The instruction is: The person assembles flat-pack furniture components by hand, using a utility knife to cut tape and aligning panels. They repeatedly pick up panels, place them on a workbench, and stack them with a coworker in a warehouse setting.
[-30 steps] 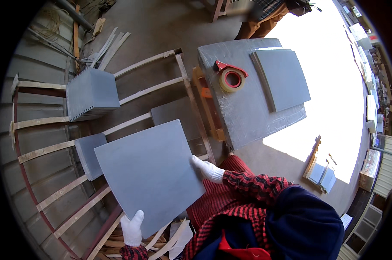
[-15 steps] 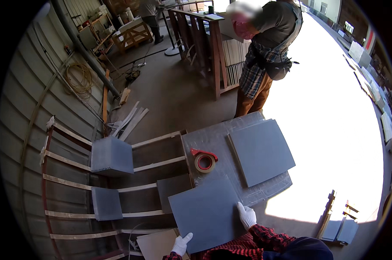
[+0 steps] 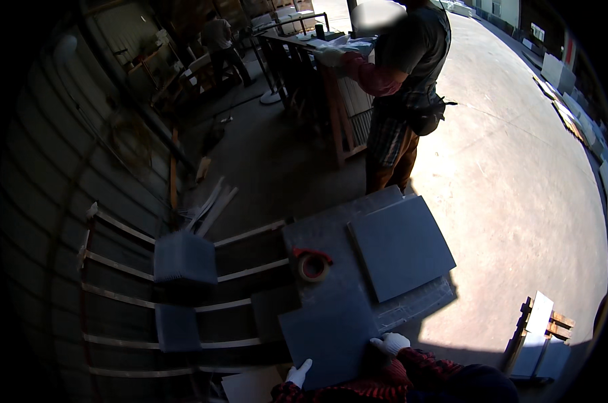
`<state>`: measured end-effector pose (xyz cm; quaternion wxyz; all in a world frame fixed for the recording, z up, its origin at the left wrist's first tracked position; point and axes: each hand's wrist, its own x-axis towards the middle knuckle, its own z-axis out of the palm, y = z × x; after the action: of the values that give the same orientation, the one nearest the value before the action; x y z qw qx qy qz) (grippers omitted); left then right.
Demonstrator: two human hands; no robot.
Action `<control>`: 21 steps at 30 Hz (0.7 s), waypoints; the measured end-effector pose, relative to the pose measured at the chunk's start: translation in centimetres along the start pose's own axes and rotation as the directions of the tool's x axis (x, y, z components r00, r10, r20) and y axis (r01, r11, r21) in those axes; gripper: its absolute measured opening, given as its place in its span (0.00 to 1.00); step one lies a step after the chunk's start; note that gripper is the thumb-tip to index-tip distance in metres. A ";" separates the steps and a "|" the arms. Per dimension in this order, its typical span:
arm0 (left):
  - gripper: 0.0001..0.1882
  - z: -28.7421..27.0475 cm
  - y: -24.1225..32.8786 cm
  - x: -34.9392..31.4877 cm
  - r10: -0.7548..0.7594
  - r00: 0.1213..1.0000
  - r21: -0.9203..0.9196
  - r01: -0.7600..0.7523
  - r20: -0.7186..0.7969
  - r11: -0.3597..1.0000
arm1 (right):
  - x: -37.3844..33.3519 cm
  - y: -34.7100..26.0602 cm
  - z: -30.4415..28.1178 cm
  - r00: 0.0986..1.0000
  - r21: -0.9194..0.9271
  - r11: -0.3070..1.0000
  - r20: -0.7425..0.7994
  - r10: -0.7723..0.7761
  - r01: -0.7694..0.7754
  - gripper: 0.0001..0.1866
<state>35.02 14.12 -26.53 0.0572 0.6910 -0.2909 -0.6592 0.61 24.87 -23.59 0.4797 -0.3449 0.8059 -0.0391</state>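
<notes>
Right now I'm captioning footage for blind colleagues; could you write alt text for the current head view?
Two white-gloved hands, left and right, hold a flat grey panel near a grey work surface bearing a red tape dispenser and another panel. A slatted rack is at left; a co-worker stands beyond.

I've got gray slab [image 3: 329, 336] now bottom centre, was further left; co-worker's pink-sleeved arm [image 3: 374, 77] now stretched toward rack [image 3: 339, 127], top centre; shaded floor [image 3: 250, 168] darker.
</notes>
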 end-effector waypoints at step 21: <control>0.50 1.1 0.2 -0.3 0.128 0.948 0.519 0.043 -0.290 0.854 | 4.8 -6.5 -3.2 0.575 -0.559 0.558 -0.169 -0.801 0.613 0.34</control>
<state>33.92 14.49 -26.32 -0.0710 0.7699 -0.4603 -0.4363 -0.03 16.19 -22.87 0.1502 -0.7283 0.6577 -0.1201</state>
